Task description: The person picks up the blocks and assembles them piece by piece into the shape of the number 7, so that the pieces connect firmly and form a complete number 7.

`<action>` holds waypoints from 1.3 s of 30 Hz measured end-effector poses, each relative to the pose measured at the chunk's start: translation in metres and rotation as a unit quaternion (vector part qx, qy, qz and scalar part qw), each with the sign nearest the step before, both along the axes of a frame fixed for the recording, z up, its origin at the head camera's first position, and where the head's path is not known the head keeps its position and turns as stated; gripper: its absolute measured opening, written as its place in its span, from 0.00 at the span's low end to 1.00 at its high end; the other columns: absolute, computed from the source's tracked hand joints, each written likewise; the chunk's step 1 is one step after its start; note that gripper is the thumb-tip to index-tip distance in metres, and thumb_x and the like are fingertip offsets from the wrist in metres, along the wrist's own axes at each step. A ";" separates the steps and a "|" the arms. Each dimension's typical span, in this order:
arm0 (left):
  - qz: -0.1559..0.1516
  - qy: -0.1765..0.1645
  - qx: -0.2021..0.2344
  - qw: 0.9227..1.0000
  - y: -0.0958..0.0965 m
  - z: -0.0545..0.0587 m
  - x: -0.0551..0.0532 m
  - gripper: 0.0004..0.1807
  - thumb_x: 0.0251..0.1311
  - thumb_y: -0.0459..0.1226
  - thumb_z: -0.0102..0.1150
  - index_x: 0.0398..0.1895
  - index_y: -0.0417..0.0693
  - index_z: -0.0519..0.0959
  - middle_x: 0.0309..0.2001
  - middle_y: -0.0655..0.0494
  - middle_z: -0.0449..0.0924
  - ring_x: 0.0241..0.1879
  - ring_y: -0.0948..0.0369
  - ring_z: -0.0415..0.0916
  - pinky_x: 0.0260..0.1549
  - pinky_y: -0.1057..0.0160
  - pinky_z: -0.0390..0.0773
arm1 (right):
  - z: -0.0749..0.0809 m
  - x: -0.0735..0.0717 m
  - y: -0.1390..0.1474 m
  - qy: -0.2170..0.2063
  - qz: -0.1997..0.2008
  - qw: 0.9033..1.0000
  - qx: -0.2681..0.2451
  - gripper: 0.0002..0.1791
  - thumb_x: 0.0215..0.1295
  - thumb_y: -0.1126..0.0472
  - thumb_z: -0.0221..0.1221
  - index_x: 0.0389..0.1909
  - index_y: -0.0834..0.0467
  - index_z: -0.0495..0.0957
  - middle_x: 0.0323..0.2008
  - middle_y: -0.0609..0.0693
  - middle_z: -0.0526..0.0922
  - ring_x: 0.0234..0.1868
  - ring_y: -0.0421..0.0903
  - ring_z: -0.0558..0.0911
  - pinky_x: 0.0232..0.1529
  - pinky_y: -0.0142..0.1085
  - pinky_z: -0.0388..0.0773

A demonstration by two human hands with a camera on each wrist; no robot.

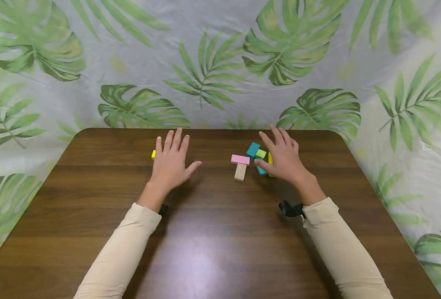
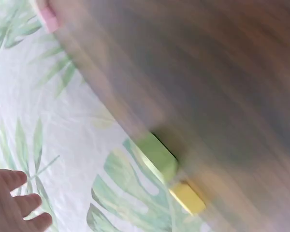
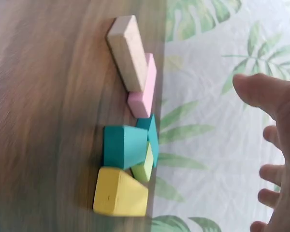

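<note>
My left hand point(image 1: 170, 162) hovers over the table's left part, fingers spread and holding nothing. Beneath it lie a green block point(image 2: 158, 158) and a yellow block point(image 2: 187, 197), with the green one hidden in the head view. My right hand point(image 1: 285, 160) hangs with spread fingers over a cluster of blocks, apart from them in the right wrist view. That cluster has two teal blocks, one point(image 1: 253, 149) farther back and one point(image 3: 124, 146) nearer, a light green block point(image 1: 260, 153) and a yellow block point(image 3: 120, 192). Beside it, a pink block point(image 1: 240, 159) meets a plain wooden block point(image 1: 240, 172).
The brown wooden table point(image 1: 205, 216) reaches back to a hanging leaf-print cloth point(image 1: 213, 62). Blocks on both sides lie toward the table's far edge. A dark strap point(image 1: 291, 209) is on the right wrist.
</note>
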State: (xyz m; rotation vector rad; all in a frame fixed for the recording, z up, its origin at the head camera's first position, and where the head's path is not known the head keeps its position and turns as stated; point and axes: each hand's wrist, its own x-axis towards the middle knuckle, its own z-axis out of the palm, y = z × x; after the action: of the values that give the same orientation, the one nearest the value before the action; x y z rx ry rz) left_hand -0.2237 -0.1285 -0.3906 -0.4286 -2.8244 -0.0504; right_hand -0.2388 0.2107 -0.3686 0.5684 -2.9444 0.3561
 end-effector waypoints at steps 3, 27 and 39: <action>-0.028 0.022 -0.015 0.999 -0.012 -0.001 0.007 0.45 0.65 0.63 0.51 0.76 0.45 0.58 0.79 0.43 0.50 0.78 0.44 0.48 0.73 0.36 0.47 | 0.003 0.006 0.004 -0.005 0.019 1.000 -0.021 0.42 0.65 0.47 0.63 0.76 0.54 0.58 0.78 0.62 0.48 0.77 0.66 0.48 0.66 0.70 0.49; -0.118 0.063 0.002 0.991 -0.034 -0.005 0.022 0.33 0.60 0.51 0.65 0.64 0.43 0.74 0.72 0.44 0.65 0.72 0.45 0.60 0.70 0.40 0.59 | -0.002 0.013 0.012 0.017 0.106 0.994 0.007 0.21 0.64 0.56 0.64 0.56 0.60 0.80 0.61 0.63 0.75 0.64 0.63 0.71 0.61 0.61 0.69; -0.177 0.037 0.023 0.983 -0.004 -0.001 0.016 0.31 0.62 0.46 0.64 0.65 0.41 0.73 0.72 0.42 0.66 0.66 0.44 0.71 0.66 0.43 0.68 | -0.004 0.012 0.010 0.004 0.134 0.990 0.033 0.20 0.64 0.57 0.65 0.55 0.60 0.81 0.60 0.62 0.77 0.62 0.63 0.74 0.57 0.59 0.74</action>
State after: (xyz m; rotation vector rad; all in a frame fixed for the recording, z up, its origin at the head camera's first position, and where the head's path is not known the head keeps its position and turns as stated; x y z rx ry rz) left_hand -0.2081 -0.1323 -0.3913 -0.8971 -2.6347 -0.1669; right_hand -0.2271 0.2209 -0.3725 0.9768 -2.8833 0.2795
